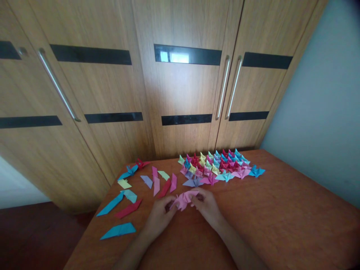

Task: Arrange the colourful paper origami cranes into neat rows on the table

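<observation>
Forearms (244,245) foremost, pink folded paper (184,200) held out over the brown table (281,221).
My left hand (161,213) is clamped on its left end, my right hand (204,205) pinches its right; plain-coloured folded strips (118,230) lie off to my left, and pointed paper pieces (225,165) sit in close rows beyond, before the wooden cabinet (182,90).

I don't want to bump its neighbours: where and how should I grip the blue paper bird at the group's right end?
Probably pinch the blue bird by its raised middle, coming from the right: its wings spread left and right, the left tip close to the pink bird, with no bird on the other side. The right hand is nearer, but holds the pink paper.
</observation>
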A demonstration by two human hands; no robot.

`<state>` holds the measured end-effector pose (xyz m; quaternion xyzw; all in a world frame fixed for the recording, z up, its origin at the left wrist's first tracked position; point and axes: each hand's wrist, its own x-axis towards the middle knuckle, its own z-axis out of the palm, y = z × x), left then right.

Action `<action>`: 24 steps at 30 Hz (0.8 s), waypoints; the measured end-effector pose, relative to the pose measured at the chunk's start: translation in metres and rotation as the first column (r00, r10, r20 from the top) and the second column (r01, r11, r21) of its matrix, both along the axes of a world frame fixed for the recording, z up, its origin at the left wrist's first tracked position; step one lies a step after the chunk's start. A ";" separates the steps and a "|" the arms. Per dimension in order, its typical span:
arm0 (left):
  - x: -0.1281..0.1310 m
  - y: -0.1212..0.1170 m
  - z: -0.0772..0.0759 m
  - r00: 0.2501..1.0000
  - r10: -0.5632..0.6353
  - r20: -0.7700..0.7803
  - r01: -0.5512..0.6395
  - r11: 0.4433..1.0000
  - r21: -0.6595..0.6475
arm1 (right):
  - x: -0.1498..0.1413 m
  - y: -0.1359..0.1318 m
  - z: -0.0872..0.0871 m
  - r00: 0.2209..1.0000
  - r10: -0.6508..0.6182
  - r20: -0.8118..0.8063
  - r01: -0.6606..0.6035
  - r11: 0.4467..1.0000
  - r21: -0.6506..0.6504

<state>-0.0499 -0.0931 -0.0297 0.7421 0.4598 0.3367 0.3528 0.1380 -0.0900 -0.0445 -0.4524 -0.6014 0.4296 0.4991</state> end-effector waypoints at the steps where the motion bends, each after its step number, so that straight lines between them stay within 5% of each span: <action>1: 0.000 0.000 0.000 1.000 -0.019 0.012 0.020 1.000 -0.022 | 0.001 -0.001 0.001 1.000 0.006 0.026 -0.007 1.000 0.021; 13: 0.003 -0.004 0.001 0.999 -0.044 0.007 0.044 0.996 -0.073 | 0.008 -0.003 -0.003 0.956 0.226 0.186 -0.224 0.974 -0.034; 17: 0.004 -0.004 0.003 0.986 -0.079 0.148 0.107 0.976 -0.189 | 0.010 -0.004 0.003 0.950 0.314 -0.005 -0.312 0.941 -0.135; 24: 0.002 -0.008 0.010 0.883 0.028 0.468 0.199 0.882 -0.428 | 0.012 -0.005 0.004 0.863 0.320 -0.390 -0.420 0.884 -0.205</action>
